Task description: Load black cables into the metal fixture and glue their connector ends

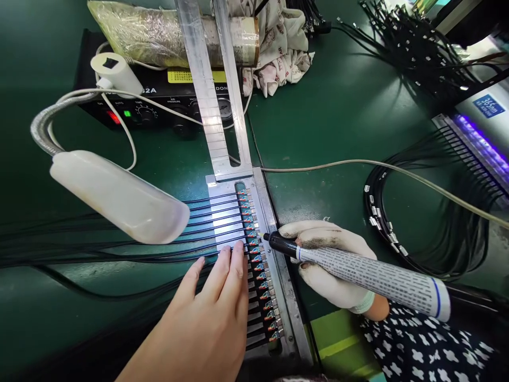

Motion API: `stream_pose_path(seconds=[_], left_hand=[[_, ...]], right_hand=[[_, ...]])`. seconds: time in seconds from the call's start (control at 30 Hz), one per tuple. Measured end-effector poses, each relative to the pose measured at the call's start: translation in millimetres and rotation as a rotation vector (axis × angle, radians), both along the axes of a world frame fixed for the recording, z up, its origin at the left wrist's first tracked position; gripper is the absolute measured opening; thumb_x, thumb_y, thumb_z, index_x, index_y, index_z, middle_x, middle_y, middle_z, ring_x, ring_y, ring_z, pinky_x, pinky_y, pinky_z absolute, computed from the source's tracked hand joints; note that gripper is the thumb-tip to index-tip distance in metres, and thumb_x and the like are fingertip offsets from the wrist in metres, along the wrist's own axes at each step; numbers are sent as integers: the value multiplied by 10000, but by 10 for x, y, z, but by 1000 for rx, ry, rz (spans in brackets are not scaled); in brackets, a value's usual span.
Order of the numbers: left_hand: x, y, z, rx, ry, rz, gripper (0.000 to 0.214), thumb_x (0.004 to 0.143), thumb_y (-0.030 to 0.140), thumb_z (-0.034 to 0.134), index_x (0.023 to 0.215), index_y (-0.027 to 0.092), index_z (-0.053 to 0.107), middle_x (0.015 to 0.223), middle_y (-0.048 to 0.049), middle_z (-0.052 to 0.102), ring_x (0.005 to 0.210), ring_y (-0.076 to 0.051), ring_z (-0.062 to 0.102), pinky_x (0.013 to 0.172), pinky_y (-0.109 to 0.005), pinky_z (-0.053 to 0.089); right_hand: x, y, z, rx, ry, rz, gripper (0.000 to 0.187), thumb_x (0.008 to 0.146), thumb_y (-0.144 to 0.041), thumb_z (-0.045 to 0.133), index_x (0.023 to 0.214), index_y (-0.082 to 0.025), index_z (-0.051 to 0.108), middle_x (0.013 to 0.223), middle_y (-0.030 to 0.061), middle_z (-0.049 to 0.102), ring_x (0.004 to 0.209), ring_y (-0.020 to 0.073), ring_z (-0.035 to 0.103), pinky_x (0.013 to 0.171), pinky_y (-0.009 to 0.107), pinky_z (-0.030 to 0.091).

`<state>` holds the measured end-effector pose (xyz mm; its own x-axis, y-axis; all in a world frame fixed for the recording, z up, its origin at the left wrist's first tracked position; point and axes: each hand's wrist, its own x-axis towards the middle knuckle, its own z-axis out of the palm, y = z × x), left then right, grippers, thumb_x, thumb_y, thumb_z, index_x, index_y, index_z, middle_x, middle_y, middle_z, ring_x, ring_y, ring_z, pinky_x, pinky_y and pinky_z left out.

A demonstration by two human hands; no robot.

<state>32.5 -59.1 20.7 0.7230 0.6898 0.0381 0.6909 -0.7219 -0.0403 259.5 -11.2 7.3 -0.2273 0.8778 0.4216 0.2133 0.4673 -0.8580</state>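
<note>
My bare left hand (217, 300) lies with its fingers stretched out over the black cables (222, 225), fingertips resting on the metal fixture beside the row of connectors. My right hand (330, 244), in a stained white glove, is wrapped round a dispensing syringe (369, 276) with a black nose and a printed, wrapped barrel. Its tip points left, at the connector ends (254, 233) in the middle of the row; whether it touches them I cannot tell. The fixture (274, 254) holds several cables side by side, coloured wires showing at their metal connectors.
A white gooseneck lamp (119, 196) hangs low over the cables at left. Behind stand a black controller box (159, 109), a film-wrapped roll (155, 34) and an upright metal frame (204, 101). At right lie cable bundles (385, 212) and a 365nm purple-lit lamp (483, 143).
</note>
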Motion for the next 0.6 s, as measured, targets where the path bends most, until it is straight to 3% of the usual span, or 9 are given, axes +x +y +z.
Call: stream_pose_path(seconds=[0.6], left_hand=[[-17, -18, 3, -49, 0, -25, 596, 812, 479, 569, 1230, 75, 698, 1362, -256, 613, 1279, -402, 468, 1003, -551, 318]], right_hand=[[-5, -2, 32, 32, -27, -7, 194, 751, -139, 724, 933, -190, 684, 949, 116, 787, 865, 247, 775, 781, 347, 640]])
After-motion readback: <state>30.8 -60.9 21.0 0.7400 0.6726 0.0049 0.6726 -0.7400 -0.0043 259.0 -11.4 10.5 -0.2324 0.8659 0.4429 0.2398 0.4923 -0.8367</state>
